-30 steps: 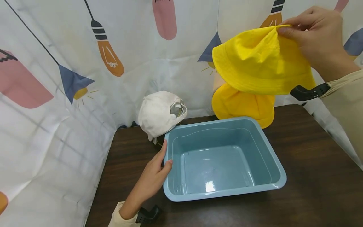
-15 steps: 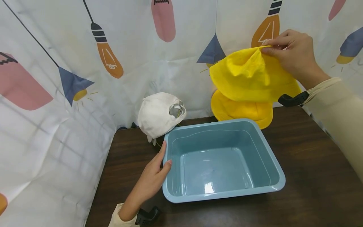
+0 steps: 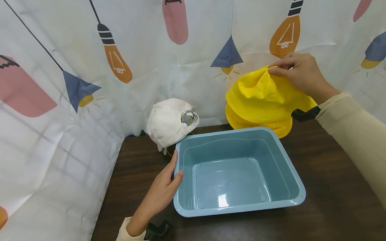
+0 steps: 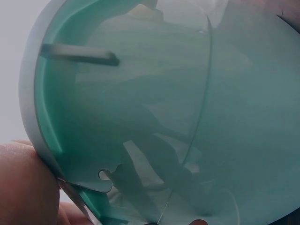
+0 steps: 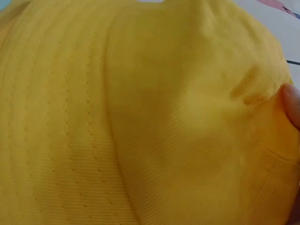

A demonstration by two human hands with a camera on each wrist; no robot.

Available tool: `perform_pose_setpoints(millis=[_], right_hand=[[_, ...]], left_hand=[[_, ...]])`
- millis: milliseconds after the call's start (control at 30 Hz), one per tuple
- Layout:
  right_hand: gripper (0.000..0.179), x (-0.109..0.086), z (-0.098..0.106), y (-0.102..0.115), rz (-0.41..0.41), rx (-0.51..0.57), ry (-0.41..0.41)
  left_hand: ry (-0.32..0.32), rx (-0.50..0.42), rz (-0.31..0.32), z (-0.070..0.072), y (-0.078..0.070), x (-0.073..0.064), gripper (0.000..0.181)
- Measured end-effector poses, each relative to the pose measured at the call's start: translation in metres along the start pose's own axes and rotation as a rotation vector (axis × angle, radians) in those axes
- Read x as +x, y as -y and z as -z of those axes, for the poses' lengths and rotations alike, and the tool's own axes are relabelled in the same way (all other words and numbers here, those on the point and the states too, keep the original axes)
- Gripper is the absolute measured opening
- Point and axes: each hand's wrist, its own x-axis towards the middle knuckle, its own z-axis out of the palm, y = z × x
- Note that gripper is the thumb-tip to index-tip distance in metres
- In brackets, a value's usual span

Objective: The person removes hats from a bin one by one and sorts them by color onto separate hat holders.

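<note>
My right hand (image 3: pixel 301 75) pinches the crown of a bright yellow bucket hat (image 3: pixel 259 97) at the back right. Its fabric gathers into a peak under the fingertips. Directly below, a second yellow hat (image 3: pixel 274 126) is mostly covered, with part of its brim showing. Yellow cloth with stitched brim rows (image 5: pixel 61 117) fills the right wrist view. My left hand (image 3: pixel 161 189) holds the left rim of a light blue plastic basin (image 3: pixel 241 207), thumb over the edge and fingers along the outside. The basin's inside is bare.
A white cap (image 3: pixel 166 122) stands at the basin's far left corner, its back opening facing right. The dark wooden table (image 3: pixel 334 174) meets a white curtain (image 3: pixel 144 40) printed with lamps behind and to the left.
My right hand has lowered the bucket hat and moved it left, onto the other yellow hat. My left hand and the basin have stayed put.
</note>
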Motion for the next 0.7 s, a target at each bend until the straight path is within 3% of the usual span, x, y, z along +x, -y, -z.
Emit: perform_pose_setpoints(millis=[233, 367, 500, 600, 700], right_hand=[[0.052, -0.009, -0.009, -0.004, -0.032, 0.042, 0.119], [0.051, -0.017, -0.006, -0.010, -0.017, 0.070, 0.099], [0.049, -0.026, 0.001, -0.018, 0.012, 0.142, 0.010], [0.047, -0.034, 0.008, -0.023, 0.026, 0.147, -0.028], [0.046, -0.041, 0.014, -0.026, 0.005, 0.121, -0.046]], left_hand=[[0.001, 0.002, -0.003, 0.000, 0.001, 0.001, 0.071], [-0.003, 0.072, -0.025, 0.003, -0.002, 0.001, 0.072], [-0.041, 0.315, -0.045, 0.011, -0.017, -0.004, 0.071], [-0.106, 0.537, -0.071, 0.020, -0.041, -0.009, 0.068], [-0.171, 0.668, -0.153, 0.032, -0.070, -0.008, 0.057]])
